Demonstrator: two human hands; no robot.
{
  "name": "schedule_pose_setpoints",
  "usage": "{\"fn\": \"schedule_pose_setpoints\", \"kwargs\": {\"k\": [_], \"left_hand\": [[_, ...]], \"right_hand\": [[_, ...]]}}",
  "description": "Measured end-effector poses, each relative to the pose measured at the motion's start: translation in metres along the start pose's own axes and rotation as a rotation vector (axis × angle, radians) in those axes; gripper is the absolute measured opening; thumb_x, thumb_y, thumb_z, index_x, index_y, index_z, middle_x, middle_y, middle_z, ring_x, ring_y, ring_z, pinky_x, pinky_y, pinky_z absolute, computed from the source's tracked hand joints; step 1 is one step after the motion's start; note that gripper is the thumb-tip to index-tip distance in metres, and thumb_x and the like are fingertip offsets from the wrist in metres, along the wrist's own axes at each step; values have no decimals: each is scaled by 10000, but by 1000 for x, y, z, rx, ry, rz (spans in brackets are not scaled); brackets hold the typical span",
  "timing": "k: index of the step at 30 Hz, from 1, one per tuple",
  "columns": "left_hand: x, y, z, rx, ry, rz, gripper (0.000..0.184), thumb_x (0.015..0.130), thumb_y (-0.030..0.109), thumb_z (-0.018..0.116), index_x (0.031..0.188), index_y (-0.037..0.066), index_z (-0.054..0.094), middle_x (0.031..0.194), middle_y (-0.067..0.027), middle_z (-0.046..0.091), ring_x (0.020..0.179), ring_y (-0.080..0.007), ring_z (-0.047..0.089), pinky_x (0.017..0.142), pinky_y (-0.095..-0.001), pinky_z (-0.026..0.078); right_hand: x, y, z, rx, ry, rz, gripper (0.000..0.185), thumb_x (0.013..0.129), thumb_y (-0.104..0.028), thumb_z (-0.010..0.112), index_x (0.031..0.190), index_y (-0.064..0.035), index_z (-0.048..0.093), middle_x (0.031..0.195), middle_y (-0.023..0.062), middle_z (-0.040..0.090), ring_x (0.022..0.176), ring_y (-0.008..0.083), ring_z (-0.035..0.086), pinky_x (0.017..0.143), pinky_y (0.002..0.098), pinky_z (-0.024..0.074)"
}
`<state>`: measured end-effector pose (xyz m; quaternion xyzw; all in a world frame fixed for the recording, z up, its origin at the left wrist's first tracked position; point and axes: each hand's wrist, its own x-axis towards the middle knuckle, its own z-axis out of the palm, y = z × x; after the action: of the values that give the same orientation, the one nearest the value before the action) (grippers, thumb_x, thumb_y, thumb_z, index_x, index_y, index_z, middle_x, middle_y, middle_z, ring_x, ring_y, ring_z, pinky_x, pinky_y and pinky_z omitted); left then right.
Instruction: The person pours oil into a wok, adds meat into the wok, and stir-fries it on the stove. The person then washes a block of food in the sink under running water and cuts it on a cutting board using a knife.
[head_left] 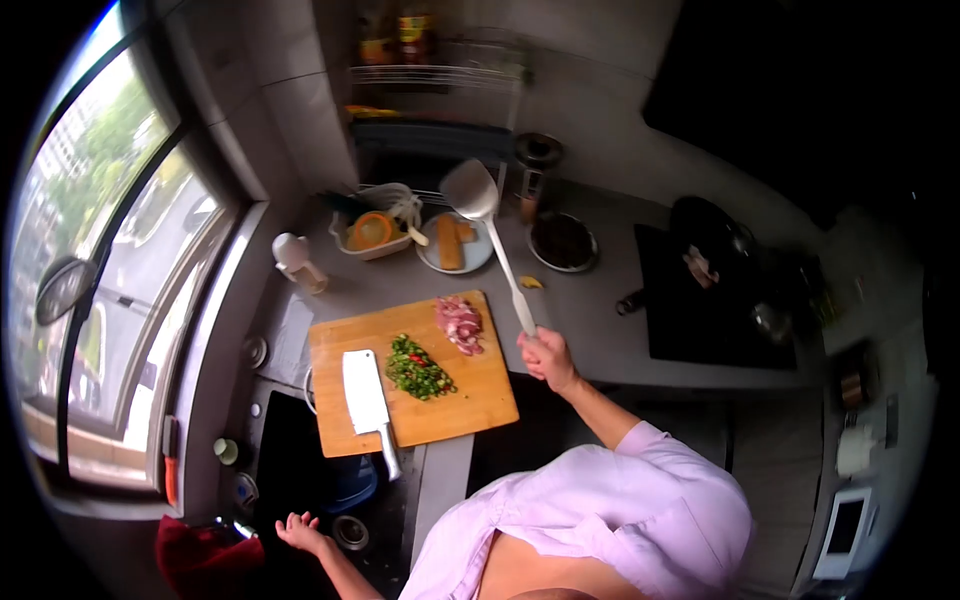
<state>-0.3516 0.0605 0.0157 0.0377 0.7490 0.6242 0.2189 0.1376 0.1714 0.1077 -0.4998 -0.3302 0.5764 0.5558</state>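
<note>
My right hand (548, 360) is wrapped round the handle of a metal spatula (505, 270), its broad blade raised over the counter near a plate. Low at the left, my left hand (302, 532) holds nothing, fingers apart, above the dark sink area. Between them a wooden cutting board (460, 415) bears a cleaver (364, 395), a heap of chopped green and red peppers (418, 372) and sliced raw meat (460, 323). Behind the board, a white plate (432, 257) carries brown pieces of food (450, 245).
A basket (375, 248) and a dark-filled plate (563, 245) stand at the back. On the right, a black stove (690, 320) holds a pan (700, 225). A red-handled knife (171, 470) is by the window; a red cloth (205, 560) lies below.
</note>
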Motion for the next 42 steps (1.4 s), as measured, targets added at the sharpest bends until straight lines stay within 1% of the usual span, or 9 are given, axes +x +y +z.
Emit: {"fn": "schedule_pose_setpoints", "kwargs": {"k": [2, 7, 19, 22, 26, 28, 36, 40, 42], "left_hand": [[-13, 2, 15, -3, -98, 85, 513, 767, -33, 423, 1257, 13, 279, 944, -94, 516, 634, -153, 531, 437, -205, 423], [-72, 11, 61, -14, -306, 240, 419, 785, -30, 414, 1198, 7, 361, 935, -82, 510, 632, -131, 526, 439, -186, 415], [-260, 1, 165, -64, -1092, 275, 217, 809, 24, 475, 1021, 4, 510, 878, -66, 540, 614, -113, 522, 494, -195, 401], [-308, 2, 186, 26, -1289, 358, 185, 815, 36, 479, 988, -4, 531, 877, -65, 564, 657, -127, 558, 528, -202, 424], [-361, 3, 208, 56, -1417, 409, 182, 815, 44, 481, 978, 7, 552, 840, -52, 576, 687, -125, 570, 534, -205, 432], [-384, 5, 222, 145, -1521, 367, 195, 791, 28, 492, 976, 20, 555, 865, -46, 571, 715, -109, 558, 563, -199, 429], [-445, 3, 286, 148, -1648, 616, 256, 740, 13, 554, 995, -8, 542, 944, -87, 549, 768, -150, 545, 666, -261, 435], [-463, 4, 300, 192, -1669, 842, 279, 730, 60, 582, 1000, 4, 537, 952, -110, 549, 778, -192, 549, 681, -299, 435], [-468, 7, 304, 225, -1659, 943, 295, 724, 108, 614, 994, 21, 534, 954, -123, 549, 789, -220, 548, 674, -320, 435]], "right_hand": [[-22, 13, -7, -87, -62, -222, 87, 820, -122, 485, 832, -39, 462, 553, -19, 388, 386, 36, 319, 327, 174, 241], [-75, -43, -27, -32, -37, -42, 381, 832, -95, 485, 1202, -24, 424, 569, -30, 416, 400, 15, 310, 336, 175, 268], [-194, -69, -180, -459, 449, -553, 468, 776, -72, 562, 1231, -67, 456, 590, -41, 428, 517, 35, 356, 482, 196, 327], [-215, -94, -214, -599, 580, -297, 415, 800, -113, 564, 1201, -56, 475, 666, 35, 561, 552, 61, 430, 526, 216, 395], [-218, -115, -270, -861, 721, -358, 410, 792, -131, 570, 1191, -87, 487, 671, 106, 588, 581, 129, 533, 568, 275, 430], [-221, -143, -281, -955, 748, -119, 380, 806, -153, 532, 1178, -87, 497, 743, 142, 614, 646, 218, 590, 624, 309, 443], [-160, -159, -341, -1237, 712, 156, 349, 807, -217, 518, 1140, -116, 536, 1050, 147, 571, 1002, 306, 527, 803, 377, 424], [-145, -179, -331, -1173, 729, 264, 318, 781, -233, 542, 1055, -75, 570, 920, 151, 608, 906, 298, 569, 745, 369, 440], [-153, -184, -343, -1051, 688, 161, 334, 782, -189, 563, 1096, -76, 563, 588, 91, 545, 489, 181, 515, 463, 318, 393]]}}
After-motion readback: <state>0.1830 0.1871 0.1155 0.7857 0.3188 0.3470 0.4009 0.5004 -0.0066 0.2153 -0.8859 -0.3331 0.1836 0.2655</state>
